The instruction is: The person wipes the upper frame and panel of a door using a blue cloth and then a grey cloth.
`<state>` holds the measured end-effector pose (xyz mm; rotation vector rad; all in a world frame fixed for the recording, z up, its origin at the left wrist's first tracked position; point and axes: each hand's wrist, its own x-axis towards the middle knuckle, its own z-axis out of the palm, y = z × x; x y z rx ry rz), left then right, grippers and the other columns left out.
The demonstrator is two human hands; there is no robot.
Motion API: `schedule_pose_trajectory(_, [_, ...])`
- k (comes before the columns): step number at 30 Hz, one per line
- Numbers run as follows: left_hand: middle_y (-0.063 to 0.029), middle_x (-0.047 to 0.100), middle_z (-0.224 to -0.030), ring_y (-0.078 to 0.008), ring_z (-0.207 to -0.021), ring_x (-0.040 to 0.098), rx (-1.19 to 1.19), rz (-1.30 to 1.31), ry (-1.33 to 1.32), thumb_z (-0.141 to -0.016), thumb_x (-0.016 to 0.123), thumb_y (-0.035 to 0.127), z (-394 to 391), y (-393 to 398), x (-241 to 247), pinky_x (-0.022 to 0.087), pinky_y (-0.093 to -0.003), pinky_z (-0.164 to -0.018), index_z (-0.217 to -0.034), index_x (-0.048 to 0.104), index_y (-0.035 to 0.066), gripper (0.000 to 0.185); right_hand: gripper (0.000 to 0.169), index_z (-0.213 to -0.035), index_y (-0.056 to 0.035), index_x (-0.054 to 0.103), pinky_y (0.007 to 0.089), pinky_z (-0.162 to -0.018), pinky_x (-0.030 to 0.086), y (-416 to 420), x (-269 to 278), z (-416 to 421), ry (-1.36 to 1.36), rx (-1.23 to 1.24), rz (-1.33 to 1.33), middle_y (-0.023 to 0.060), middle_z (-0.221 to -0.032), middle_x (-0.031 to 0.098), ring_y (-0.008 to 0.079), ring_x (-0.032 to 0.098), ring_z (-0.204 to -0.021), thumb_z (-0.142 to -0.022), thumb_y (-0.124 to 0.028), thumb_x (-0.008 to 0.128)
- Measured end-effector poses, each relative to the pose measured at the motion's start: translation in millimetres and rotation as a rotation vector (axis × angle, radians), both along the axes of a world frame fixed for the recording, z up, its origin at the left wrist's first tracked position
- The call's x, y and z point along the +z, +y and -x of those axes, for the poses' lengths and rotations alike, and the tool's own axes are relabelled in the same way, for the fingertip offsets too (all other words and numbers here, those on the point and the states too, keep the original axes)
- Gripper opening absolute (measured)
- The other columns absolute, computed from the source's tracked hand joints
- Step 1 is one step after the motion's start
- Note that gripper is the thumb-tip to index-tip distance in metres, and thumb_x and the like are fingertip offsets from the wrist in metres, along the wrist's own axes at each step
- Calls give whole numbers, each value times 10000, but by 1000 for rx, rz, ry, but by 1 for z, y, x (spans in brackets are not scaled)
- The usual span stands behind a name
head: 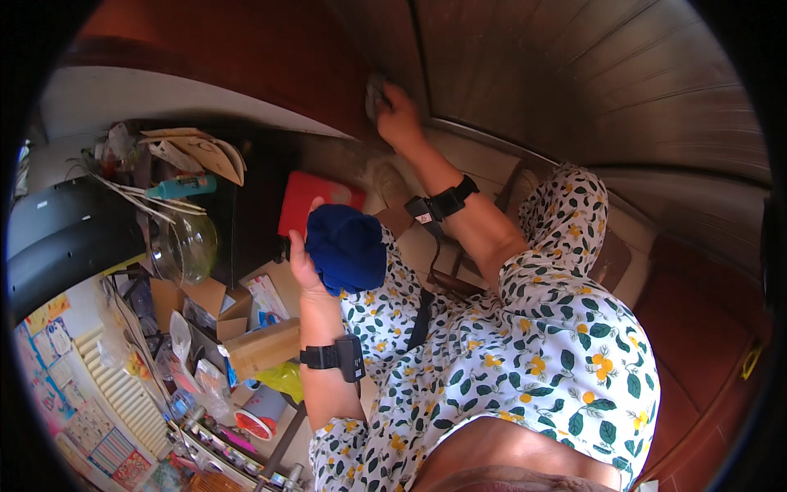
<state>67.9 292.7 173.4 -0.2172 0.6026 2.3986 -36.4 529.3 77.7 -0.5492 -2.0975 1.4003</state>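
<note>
My left hand [303, 264] holds a bunched dark blue cloth [347, 249] above my lap, the thumb and fingertips showing at its edge. Stretched out ahead, my right hand [399, 120] grips a grey cloth [372, 98] and presses it to a dark reddish-brown wooden panel [264, 55]. The fingers of that hand are partly hidden behind its back. Close to the right hand, a brown panel with a dull sheen [522, 80] meets the wooden one at a dark seam.
A red box [320, 197] lies beyond my left hand. To the left stand a round glass bowl [190, 246], a teal bottle [181, 187], an open cardboard box [230, 307] and a tipped bin [261, 412]. A reddish-brown seat [676, 344] is at the right.
</note>
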Motion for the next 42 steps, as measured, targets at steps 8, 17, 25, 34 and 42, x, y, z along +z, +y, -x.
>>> schedule_pose_trajectory(8, [-148,518,-1226,-305,-1139,501,16,-35,14,-887,477,509,-2,8,2,371,-435,-1004,-1352,324,43,676,233,-1021,3,591,330,-707,465,13,-119,-2,-103,65,27,139,-953,615,194,569,-827,-811,-97,575])
schedule_pose_trajectory(17, [-156,535,-1199,-310,-1123,519,-156,-3,33,-839,575,496,31,26,17,399,-428,-980,-1345,302,27,742,295,-1161,-102,525,371,-727,491,105,-390,25,-56,402,791,71,-1063,551,198,551,-937,-867,-123,526])
schedule_pose_trajectory(25, [-161,552,-1172,-303,-1104,534,28,33,-58,-820,595,506,-9,7,13,405,-420,-977,-1331,315,30,752,297,-1155,-93,526,372,-703,485,56,-297,-14,-491,257,1032,74,-1043,554,202,547,-892,-858,-101,527])
schedule_pose_trajectory(34, [-167,530,-1206,-307,-1121,521,15,26,-61,-813,605,508,-13,6,13,399,-428,-981,-1327,328,38,749,300,-1148,-84,527,374,-675,478,71,-282,2,-471,172,1055,78,-1021,557,208,544,-842,-848,-77,528])
schedule_pose_trajectory(42, [-165,510,-1277,-333,-1170,491,-20,-14,-6,-845,516,555,-13,-3,-2,359,-478,-1012,-1358,375,96,703,304,-1142,-75,528,376,-651,472,88,-269,13,-516,180,1133,81,-1001,561,212,540,-798,-839,-55,529])
